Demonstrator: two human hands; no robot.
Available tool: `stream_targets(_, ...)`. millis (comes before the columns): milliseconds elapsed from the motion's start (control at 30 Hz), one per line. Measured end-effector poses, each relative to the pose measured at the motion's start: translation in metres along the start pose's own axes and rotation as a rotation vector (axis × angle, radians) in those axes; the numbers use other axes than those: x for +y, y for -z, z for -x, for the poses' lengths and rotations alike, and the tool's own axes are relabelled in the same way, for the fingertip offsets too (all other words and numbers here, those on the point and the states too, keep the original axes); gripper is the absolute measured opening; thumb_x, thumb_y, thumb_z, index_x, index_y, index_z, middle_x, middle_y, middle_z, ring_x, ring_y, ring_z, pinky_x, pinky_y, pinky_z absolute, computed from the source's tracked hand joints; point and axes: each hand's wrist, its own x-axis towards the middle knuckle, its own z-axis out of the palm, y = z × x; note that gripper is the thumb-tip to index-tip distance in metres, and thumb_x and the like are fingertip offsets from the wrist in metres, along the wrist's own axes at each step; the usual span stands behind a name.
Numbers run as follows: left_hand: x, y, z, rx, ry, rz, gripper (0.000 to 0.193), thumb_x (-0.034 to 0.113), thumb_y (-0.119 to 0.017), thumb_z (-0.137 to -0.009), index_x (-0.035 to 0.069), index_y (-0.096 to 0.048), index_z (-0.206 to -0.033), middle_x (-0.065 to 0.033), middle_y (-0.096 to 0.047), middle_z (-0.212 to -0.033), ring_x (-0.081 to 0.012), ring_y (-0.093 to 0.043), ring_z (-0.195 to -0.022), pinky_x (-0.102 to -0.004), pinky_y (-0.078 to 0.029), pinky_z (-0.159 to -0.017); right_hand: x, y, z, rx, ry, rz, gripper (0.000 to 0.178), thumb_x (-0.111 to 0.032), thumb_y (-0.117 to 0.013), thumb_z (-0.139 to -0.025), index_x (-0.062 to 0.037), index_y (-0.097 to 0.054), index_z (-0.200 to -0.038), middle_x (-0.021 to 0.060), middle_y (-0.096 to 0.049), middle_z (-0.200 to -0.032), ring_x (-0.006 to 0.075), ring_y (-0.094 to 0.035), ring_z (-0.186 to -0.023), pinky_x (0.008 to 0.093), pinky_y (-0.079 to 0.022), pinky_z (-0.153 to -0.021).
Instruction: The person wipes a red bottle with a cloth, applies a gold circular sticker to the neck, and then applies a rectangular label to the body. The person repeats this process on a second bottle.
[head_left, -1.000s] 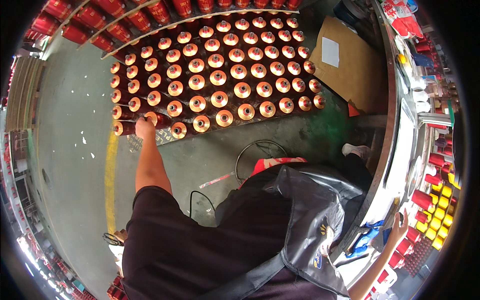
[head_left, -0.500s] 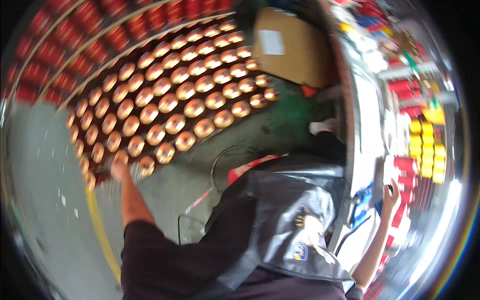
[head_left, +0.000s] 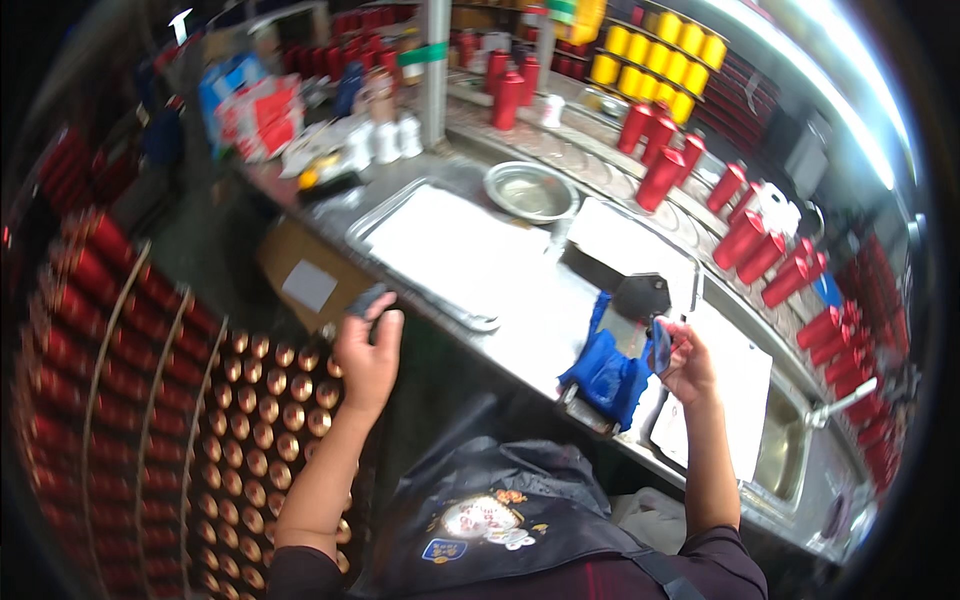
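Note:
My left hand (head_left: 368,358) is raised beside the near edge of the metal worktable, thumb up and fingers curled. A small dark piece (head_left: 370,298) shows at its fingertips, too blurred to name. Over the worktable my right hand (head_left: 688,368) pinches a small, flat dark-blue piece (head_left: 660,346). Just left of that hand stands a fixture covered with blue cloth (head_left: 612,385), and behind it is a dark angular plate (head_left: 642,297). White sheets (head_left: 440,250) lie in a shallow metal tray (head_left: 362,226) on the table.
A round metal bowl (head_left: 531,192) sits behind the tray. Red bottles (head_left: 660,180) line the back ledge; yellow cylinders (head_left: 640,48) stand beyond. A sink (head_left: 782,450) with a tap (head_left: 842,402) is at right. Rows of copper-coloured round ends (head_left: 255,462) and a cardboard box (head_left: 275,250) are at left.
My view has turned from the floor rows to the worktable. My left hand has come away from the copper-coloured ends and up to the table edge. My right hand is now beside the blue cloth.

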Motion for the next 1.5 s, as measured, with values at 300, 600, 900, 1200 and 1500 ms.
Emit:
stream_targets(300,-0.030,-0.296,-0.150,-0.470,-0.265,-0.117,0.016,0.011,-0.072,-0.087,-0.002,-0.068,-0.095,-0.0151,-0.070,-0.084,-0.0239,-0.069,-0.072,-0.0360,-0.053,-0.066,-0.103,0.064,-0.074,0.736,0.798,1.122,0.044,-0.033,-0.076,-0.084,0.0010,-0.066,-0.110,0.0133,-0.067,-0.100,0.0254,-0.065,-0.099,0.0354,-0.050,-0.090)
stream_targets(600,-0.060,-0.380,-0.187,-0.415,-0.524,-0.367,0.025,0.012,-0.073,-0.087,0.000,-0.067,-0.108,-0.0140,-0.069,-0.088,-0.0298,-0.069,-0.077,-0.0384,-0.052,-0.071,-0.263,0.095,-0.292,1.031,0.481,1.646,0.119,-0.070,-0.078,-0.065,0.0007,-0.036,-0.150,0.0290,-0.057,-0.133,0.0415,-0.060,-0.122,0.0464,-0.049,-0.099)
stream_targets(900,-0.094,-0.509,-0.410,-0.077,-0.499,-0.846,0.114,0.069,-0.084,-0.062,-0.008,-0.041,-0.134,-0.0280,-0.019,-0.161,-0.0426,-0.035,-0.144,-0.0572,-0.030,-0.116,-0.272,0.146,-0.296,1.066,0.390,1.674,0.084,-0.060,-0.074,-0.072,0.0060,-0.053,-0.120,0.0288,-0.067,-0.115,0.0398,-0.067,-0.107,0.0443,-0.051,-0.092)
stream_targets(1200,-0.165,-0.577,-0.396,-0.129,-0.318,-0.494,0.087,0.040,-0.092,-0.059,-0.002,-0.048,-0.120,-0.0307,-0.052,-0.121,-0.0450,-0.057,-0.112,-0.0480,-0.051,-0.096,-0.291,0.201,-0.270,1.003,0.523,1.624,0.076,-0.055,-0.076,-0.076,0.0022,-0.057,-0.122,0.0247,-0.070,-0.108,0.0349,-0.068,-0.104,0.0403,-0.049,-0.091)
stream_targets(1500,-0.112,-0.393,-0.395,-0.166,-0.295,-0.057,0.072,0.049,-0.092,-0.065,0.000,-0.056,-0.103,-0.0174,-0.069,-0.101,-0.0269,-0.068,-0.092,-0.0392,-0.054,-0.085,-0.301,0.233,-0.235,1.113,0.442,1.672,0.081,-0.058,-0.076,-0.076,-0.0001,-0.057,-0.129,0.0241,-0.067,-0.120,0.0372,-0.065,-0.113,0.0419,-0.047,-0.099)
